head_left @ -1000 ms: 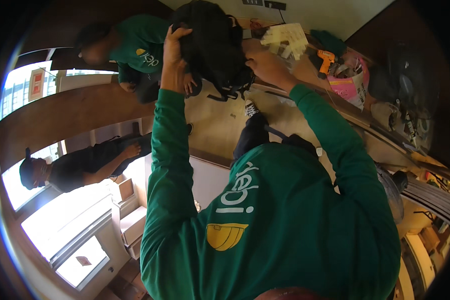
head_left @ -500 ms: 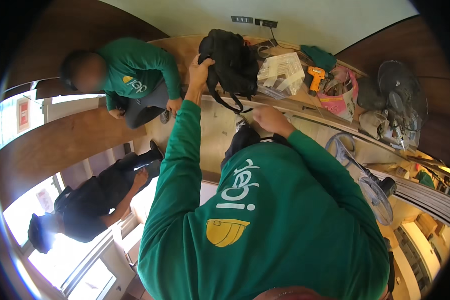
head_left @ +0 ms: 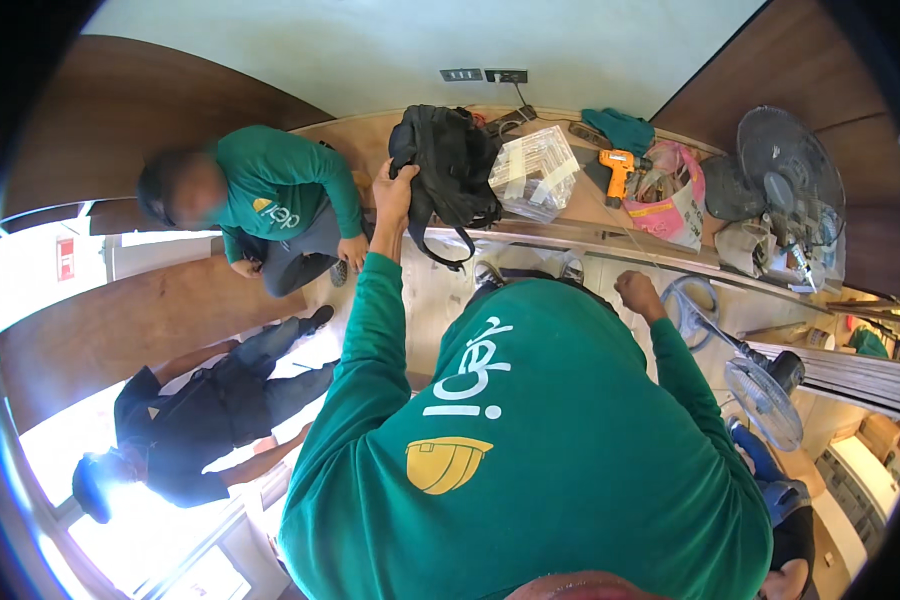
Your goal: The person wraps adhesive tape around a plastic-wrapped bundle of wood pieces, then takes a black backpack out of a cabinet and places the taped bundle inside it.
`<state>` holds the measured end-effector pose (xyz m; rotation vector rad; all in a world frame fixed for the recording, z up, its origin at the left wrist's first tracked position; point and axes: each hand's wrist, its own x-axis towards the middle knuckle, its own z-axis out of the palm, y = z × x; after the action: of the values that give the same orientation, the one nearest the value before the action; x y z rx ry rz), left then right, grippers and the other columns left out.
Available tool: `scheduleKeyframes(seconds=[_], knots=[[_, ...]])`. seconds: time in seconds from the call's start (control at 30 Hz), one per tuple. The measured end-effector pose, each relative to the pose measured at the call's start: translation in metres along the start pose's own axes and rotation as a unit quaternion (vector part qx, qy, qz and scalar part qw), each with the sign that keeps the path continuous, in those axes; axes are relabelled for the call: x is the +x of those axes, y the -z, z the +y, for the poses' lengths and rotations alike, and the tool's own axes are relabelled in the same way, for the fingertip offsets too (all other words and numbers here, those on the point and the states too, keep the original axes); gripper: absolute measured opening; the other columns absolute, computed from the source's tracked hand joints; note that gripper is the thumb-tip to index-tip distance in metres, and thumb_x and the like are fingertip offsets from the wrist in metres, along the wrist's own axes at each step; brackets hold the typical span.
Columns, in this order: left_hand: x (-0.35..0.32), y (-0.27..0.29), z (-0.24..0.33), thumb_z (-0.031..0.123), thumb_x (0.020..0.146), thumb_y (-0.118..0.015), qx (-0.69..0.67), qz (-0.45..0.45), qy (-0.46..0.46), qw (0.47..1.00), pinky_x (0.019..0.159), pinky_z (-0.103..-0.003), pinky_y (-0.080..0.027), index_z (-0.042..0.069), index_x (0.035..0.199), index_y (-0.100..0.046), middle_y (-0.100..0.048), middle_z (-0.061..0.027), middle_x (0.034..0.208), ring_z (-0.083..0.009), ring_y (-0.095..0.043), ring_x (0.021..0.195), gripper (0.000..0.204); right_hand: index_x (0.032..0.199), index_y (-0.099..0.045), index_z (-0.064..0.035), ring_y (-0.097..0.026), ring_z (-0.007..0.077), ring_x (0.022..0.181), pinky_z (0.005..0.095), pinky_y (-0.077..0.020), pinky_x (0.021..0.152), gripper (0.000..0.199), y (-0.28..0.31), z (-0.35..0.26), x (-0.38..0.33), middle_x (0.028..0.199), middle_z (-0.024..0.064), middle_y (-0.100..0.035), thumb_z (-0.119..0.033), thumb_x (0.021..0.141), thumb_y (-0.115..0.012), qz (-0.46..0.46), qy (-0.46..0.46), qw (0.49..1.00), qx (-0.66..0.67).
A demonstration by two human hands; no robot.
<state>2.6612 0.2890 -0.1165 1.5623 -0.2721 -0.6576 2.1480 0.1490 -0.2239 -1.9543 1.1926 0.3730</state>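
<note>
So the left hand [head_left: 394, 196] is the one doing the work here: arm stretched straight out ahead, fingers clenched around the near-left edge of the black backpack [head_left: 448, 165], which slumps on the floor by the far wall with its straps trailing back toward the person. The right hand [head_left: 637, 294] sits much closer to the body, curled into a loose fist, gripping nothing, well off to the bag's right. A clear plastic package [head_left: 535, 172] lies just beside the backpack.
</note>
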Motion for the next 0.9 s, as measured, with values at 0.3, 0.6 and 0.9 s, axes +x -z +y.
scheduleKeyframes(seconds=[0.3,0.6,0.9], knots=[[-0.001,0.011,0.000,0.009,0.087,-0.076,-0.012,-0.035,0.014,0.999,0.079,-0.031,-0.057,-0.002,0.120,-0.067,-0.072,-0.0087,0.102,-0.0171,-0.069,0.086,0.036,0.094,-0.074,0.0010,-0.070,0.0426,0.091,0.0484,-0.0551,0.085,0.028,-0.021,-0.064,0.001,0.096,0.0261,-0.072,-0.024,0.090,-0.063,0.036,0.108,0.993,0.028],[0.010,0.030,0.004,0.016,0.084,-0.083,0.035,-0.139,0.042,0.989,0.076,-0.028,-0.057,-0.002,0.132,-0.060,-0.066,-0.0047,0.102,-0.0152,-0.067,0.089,0.056,0.104,-0.073,0.0012,-0.071,0.0368,0.091,0.0448,-0.0531,0.083,0.027,-0.017,-0.185,0.003,0.098,0.0238,-0.073,-0.022,0.093,-0.065,-0.023,0.162,0.977,0.140],[0.016,0.055,-0.008,0.020,0.074,-0.089,0.251,-0.135,-0.063,0.956,0.092,-0.034,-0.053,0.002,0.143,-0.055,-0.068,-0.0120,0.114,-0.0220,-0.065,0.106,0.078,0.135,-0.055,0.0047,-0.069,0.0373,0.109,0.0436,-0.0534,0.094,0.050,0.003,-0.309,0.039,0.119,0.0253,-0.069,-0.018,0.092,-0.068,0.013,0.262,0.961,0.091]])
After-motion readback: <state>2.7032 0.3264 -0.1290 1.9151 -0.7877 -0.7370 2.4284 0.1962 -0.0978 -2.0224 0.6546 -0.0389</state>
